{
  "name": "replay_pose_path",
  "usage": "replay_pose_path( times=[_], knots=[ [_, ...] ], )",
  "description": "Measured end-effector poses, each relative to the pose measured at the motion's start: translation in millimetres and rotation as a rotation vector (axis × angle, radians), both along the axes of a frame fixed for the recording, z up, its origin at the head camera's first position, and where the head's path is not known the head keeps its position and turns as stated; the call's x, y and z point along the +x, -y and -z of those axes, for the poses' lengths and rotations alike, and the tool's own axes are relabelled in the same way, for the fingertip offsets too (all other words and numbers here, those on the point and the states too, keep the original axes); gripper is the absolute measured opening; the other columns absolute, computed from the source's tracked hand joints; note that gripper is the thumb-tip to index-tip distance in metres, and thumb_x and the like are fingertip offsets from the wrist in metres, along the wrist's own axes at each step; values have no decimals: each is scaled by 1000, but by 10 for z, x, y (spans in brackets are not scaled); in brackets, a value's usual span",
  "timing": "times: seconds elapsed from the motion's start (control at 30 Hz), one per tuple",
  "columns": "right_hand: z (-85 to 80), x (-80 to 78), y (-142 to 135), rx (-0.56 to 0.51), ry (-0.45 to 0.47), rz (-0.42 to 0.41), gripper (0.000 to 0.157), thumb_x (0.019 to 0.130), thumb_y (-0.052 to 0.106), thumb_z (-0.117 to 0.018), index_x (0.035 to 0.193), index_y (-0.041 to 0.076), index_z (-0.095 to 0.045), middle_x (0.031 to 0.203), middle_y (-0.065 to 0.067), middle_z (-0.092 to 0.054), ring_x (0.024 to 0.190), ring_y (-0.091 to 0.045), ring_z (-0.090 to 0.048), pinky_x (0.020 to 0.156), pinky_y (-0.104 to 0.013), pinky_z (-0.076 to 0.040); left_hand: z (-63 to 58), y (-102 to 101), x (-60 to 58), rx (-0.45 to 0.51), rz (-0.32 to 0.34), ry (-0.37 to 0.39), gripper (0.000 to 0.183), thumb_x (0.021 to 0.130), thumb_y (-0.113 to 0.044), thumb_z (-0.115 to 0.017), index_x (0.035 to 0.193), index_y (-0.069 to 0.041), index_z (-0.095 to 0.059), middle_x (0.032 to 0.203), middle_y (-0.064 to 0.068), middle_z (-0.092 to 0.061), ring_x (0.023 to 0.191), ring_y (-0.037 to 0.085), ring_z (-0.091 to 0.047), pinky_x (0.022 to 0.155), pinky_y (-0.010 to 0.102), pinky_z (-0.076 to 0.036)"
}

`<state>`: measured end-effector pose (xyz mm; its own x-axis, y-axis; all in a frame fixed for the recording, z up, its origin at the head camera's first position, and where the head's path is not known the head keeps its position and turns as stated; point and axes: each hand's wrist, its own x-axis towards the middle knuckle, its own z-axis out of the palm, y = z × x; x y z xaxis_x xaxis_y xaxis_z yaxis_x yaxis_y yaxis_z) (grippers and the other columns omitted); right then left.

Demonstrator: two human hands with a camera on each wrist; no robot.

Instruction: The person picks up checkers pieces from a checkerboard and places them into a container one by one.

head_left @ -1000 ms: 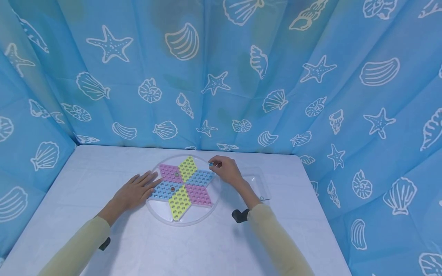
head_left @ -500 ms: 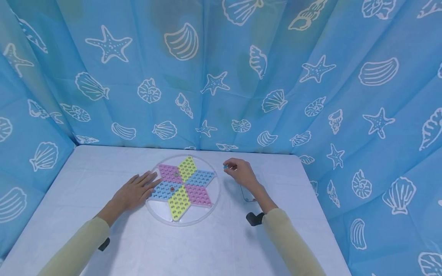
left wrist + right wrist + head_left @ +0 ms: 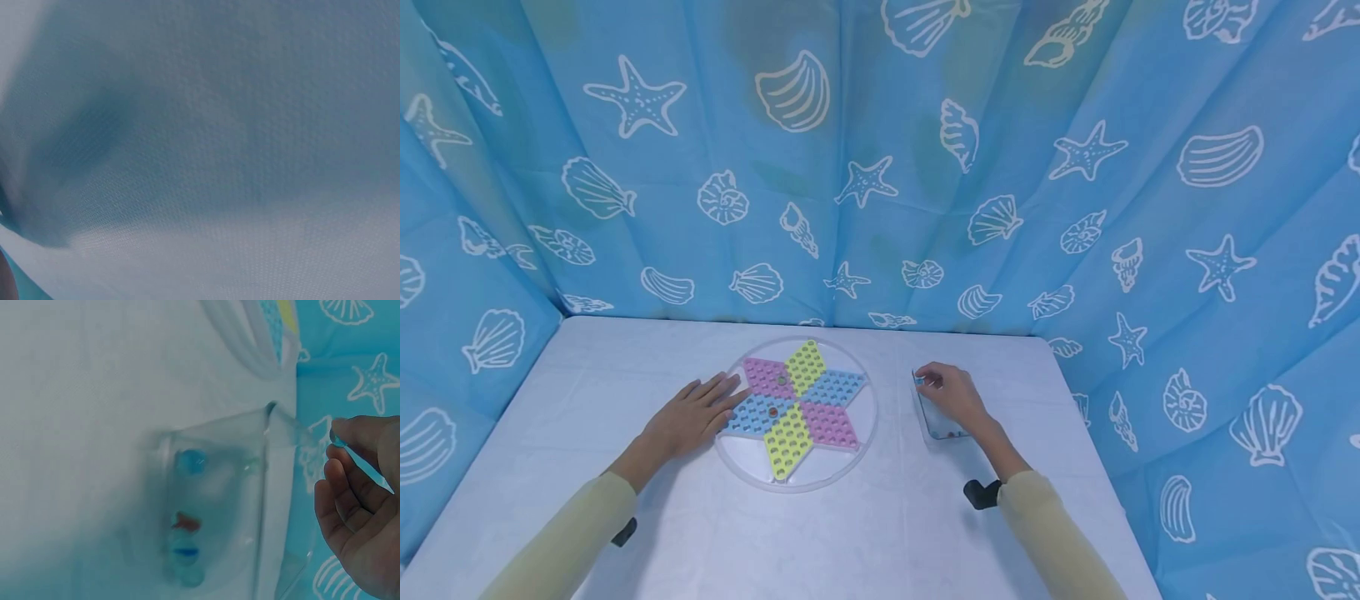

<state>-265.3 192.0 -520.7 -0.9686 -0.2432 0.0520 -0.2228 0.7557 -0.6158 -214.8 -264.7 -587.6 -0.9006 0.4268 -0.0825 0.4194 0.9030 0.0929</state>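
Note:
My right hand (image 3: 953, 394) pinches a small blue marble (image 3: 337, 434) between thumb and forefinger, close over a clear plastic box (image 3: 264, 494). Inside the box lie a blue marble (image 3: 191, 462), a reddish-brown one (image 3: 186, 522) and several others. My left hand (image 3: 688, 417) rests with fingers spread at the left edge of a round Chinese checkers board (image 3: 788, 446), whose star has pink, yellow and blue points. On the board sit a green marble (image 3: 781, 380) in the pink part and a reddish-brown marble (image 3: 772, 412) in the blue part. The left wrist view has only blurred cloth.
A white cloth (image 3: 850, 533) covers the table under the board and the box. Behind and at both sides hangs a blue curtain (image 3: 895, 225) with white shells and starfish.
My right hand has moved right, away from the board's right edge to the clear box, with the blue marble still pinched. My left hand has stayed in place on the board.

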Motion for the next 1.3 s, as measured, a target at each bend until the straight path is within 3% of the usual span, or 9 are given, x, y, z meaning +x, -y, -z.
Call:
replay_pose_path(
  times=[0.2, 0.43, 0.67, 0.83, 1.3],
  knots=[
    [91, 24, -110, 27, -11, 15, 19, 92, 11, -71, 110, 6, -72, 96, -4, -70, 92, -22, -63, 83, -41, -54, -6, -3, 12, 4, -1, 0, 57, 106, -46, -39, 158, -22, -32, 164, 11, -21, 151, 35, -12, 118, 58, -13],
    [202, 37, -166, 83, 81, 60, 23, 92, 16, -71, 113, 7, -71, 99, -4, -68, 97, -24, -63, 86, -42, -53, -4, -6, 16, 4, -10, -1, 57, 106, -46, -40, 157, -23, -33, 164, 11, -21, 151, 35, -12, 118, 58, -13],
    [309, 31, -183, 118, 110, 69, 19, 91, 12, -71, 109, 8, -73, 97, -4, -69, 94, -23, -64, 81, -40, -55, 8, -3, 16, 1, -19, 6, 58, 105, -48, -40, 158, -23, -33, 164, 10, -21, 151, 35, -11, 118, 58, -13],
    [333, 46, -166, 160, 155, 70, 19, 90, 11, -69, 108, 8, -74, 97, -5, -69, 91, -23, -65, 74, -37, -56, 3, -6, 18, -1, -17, 6, 58, 106, -48, -39, 158, -24, -32, 164, 10, -21, 151, 35, -11, 118, 58, -13],
    [394, 44, -142, 191, 175, 52, 19, 89, 11, -71, 108, 9, -74, 98, -4, -70, 93, -23, -65, 80, -40, -55, 1, -8, 11, -11, -12, 1, 58, 105, -47, -40, 158, -24, -32, 165, 9, -21, 151, 34, -11, 118, 57, -13]
  ],
)
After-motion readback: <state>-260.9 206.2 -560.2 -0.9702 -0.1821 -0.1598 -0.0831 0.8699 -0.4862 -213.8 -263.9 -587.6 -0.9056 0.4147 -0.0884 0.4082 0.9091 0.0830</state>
